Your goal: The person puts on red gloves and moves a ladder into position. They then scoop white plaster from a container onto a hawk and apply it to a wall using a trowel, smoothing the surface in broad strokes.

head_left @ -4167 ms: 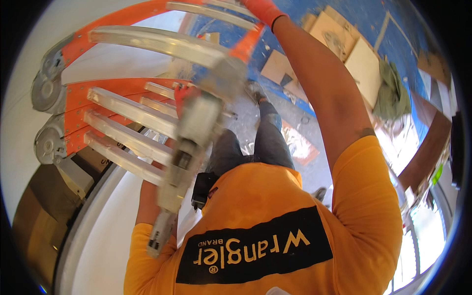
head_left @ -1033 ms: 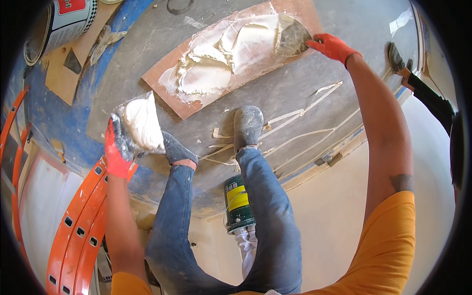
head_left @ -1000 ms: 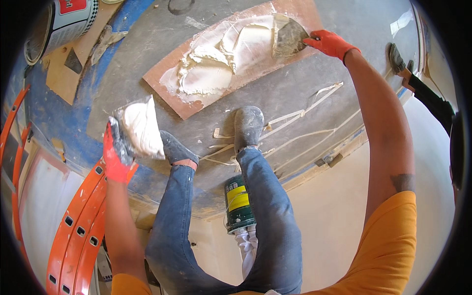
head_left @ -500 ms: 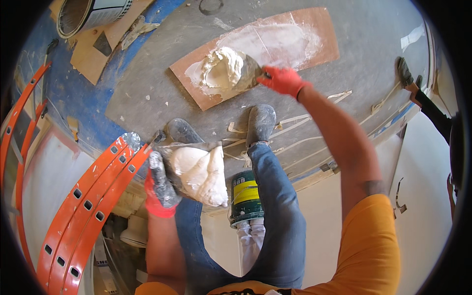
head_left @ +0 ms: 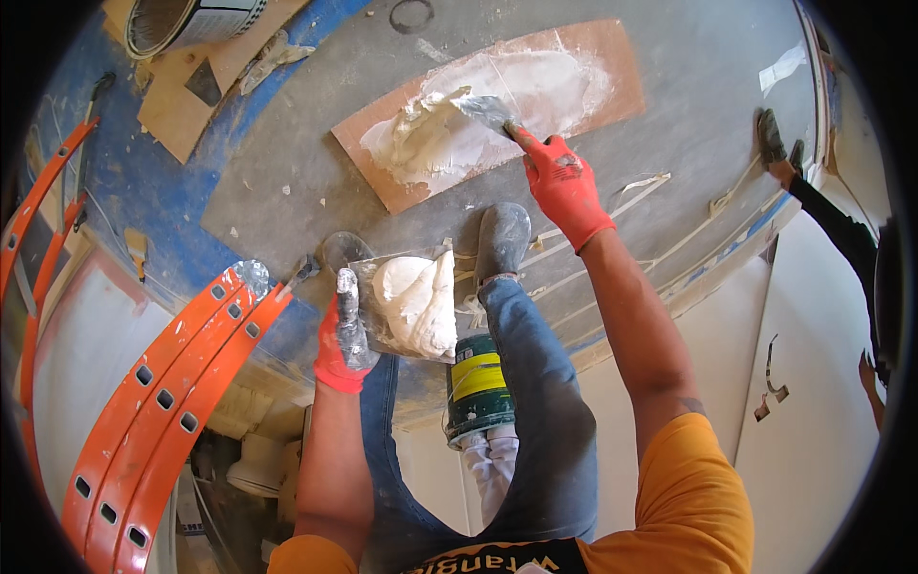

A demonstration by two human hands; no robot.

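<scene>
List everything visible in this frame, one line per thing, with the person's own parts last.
board: one, brown, on grey floor, smeared with white plaster
plaster pile: one, white, on board
putty knife: one, metal, in right hand, blade in plaster
hawk: one, metal, loaded with white plaster, in left hand
can: one, green and yellow, between the legs
ladder: one, orange, lower left
bucket: one, top left
left hand: red glove, gripping hawk
right hand: red glove, gripping knife
</scene>
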